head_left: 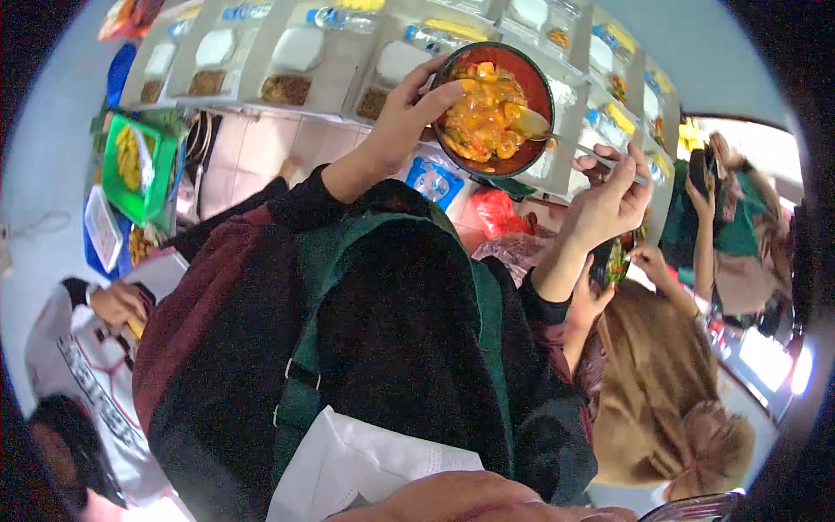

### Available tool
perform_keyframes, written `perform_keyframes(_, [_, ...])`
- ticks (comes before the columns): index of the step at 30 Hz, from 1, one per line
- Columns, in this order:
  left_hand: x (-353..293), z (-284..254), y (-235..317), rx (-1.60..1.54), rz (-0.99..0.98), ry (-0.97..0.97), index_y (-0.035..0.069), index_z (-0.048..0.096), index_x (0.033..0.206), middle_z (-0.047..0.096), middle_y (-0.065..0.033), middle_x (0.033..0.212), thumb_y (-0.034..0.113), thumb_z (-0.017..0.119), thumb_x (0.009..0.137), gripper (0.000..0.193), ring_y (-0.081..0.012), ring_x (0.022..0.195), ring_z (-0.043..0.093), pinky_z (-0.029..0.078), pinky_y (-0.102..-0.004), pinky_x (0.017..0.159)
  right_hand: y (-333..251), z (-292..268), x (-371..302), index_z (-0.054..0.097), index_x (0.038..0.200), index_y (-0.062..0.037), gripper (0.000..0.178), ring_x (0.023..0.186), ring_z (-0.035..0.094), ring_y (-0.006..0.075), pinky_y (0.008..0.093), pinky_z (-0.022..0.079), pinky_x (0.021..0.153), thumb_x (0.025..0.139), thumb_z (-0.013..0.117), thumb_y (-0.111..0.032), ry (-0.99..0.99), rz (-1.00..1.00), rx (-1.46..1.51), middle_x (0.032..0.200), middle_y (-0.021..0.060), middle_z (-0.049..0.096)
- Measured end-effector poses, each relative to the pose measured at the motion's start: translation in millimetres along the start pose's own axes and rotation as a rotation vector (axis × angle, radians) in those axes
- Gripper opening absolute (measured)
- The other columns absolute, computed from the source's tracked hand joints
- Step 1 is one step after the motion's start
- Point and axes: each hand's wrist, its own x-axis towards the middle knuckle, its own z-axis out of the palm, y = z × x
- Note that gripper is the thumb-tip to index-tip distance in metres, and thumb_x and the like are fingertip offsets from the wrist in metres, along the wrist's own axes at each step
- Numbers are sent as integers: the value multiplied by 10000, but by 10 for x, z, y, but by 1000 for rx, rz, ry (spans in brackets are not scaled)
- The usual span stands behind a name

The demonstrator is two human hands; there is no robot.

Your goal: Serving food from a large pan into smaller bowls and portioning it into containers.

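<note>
My left hand [409, 113] grips the left side of a round bowl [532, 83], dark outside and reddish-brown inside, with the thumb over its rim. Chunky food in orange sauce [487, 122] fills much of the bowl. A metal spoon [534, 129] has its head in the food at the bowl's right side. Its handle runs right into my right hand [613, 196], whose fingers are closed around it. Behind the bowl, open boxes hold a wrapped white portion [298, 50], brown food [284, 90] and a water bottle [342, 19].
More packed boxes [609, 122] line the table to the right. A green crate [113, 178] of bananas stands at left. Below the table edge are a red plastic bag [502, 216] and a blue-white package [435, 180]. At right, another person's hands hold green vegetables [617, 264]; a person sits at lower left.
</note>
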Motion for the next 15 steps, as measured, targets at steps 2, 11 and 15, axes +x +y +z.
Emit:
perform_keyframes(2, [93,-66,31,68,-19,-69,-12,352,1259,511,-101,1108,276,581,824,570,-147,988,510,423,-267,845,-71,9,-109,475,1023,52,209,514,567,193,285,502,484,895,441,-110,97,-20,-31,768,177,591])
perform_keyframes(11, [247,-390,317,164,-147,-297,44,387,1239,527,-61,1043,315,565,822,528,-124,924,542,494,-250,673,-109,205,-454,429,1072,39,233,504,574,188,280,492,459,910,404,-127,360,-39,27,784,178,594])
perform_keyframes(15, [231,-411,445,144,-247,-252,68,402,1223,535,-61,1036,322,562,824,499,-134,918,551,517,-287,663,-161,296,-514,429,1081,31,233,513,571,178,242,462,432,914,399,-128,333,-115,78,787,175,595])
